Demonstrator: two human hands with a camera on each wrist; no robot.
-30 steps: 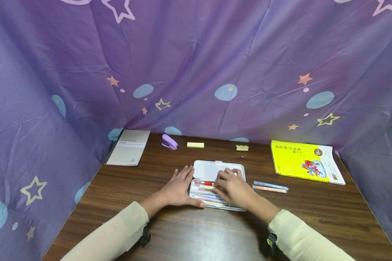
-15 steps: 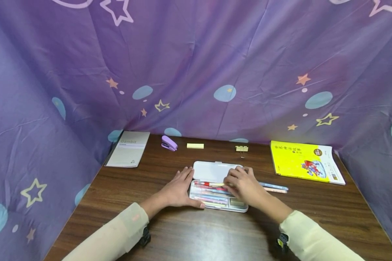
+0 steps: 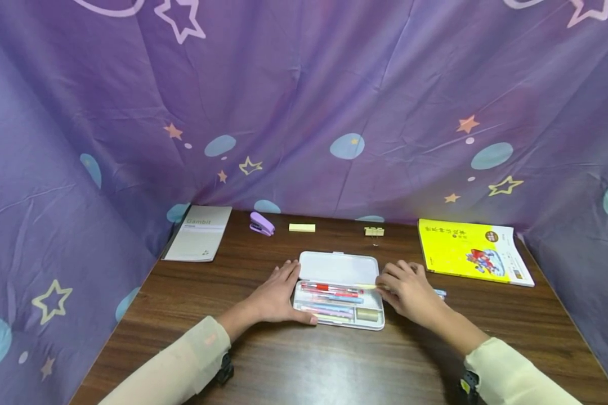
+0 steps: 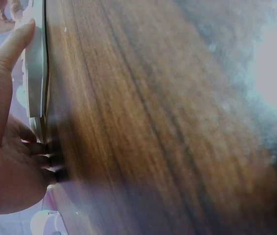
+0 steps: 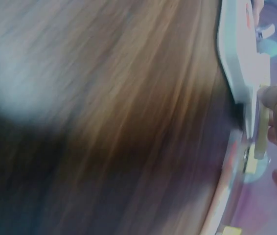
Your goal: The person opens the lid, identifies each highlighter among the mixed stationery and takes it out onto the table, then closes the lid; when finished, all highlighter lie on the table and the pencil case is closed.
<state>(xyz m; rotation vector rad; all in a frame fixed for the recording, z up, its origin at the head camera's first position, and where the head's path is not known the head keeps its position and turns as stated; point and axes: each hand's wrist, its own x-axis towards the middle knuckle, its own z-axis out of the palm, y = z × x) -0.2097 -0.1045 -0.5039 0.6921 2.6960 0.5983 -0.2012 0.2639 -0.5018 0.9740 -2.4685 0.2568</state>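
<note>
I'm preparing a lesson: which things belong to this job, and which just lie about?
Likely in the job:
slim yellow pen, pinched by the right hand
open white plastic pencil case, left hand at its edge
slim red pens inside it
slim blue pen, mostly hidden

Likely lying about:
white paper notebook
small purple stapler
yellow rectangular block
small yellow binder clip
yellow and white book

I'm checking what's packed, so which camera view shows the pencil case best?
The head view: it looks down into the open pencil case, so the pens inside show. The left wrist view shows only its side, near-edge-on, beside the left hand; the right wrist view shows part, at a flat angle.
</note>
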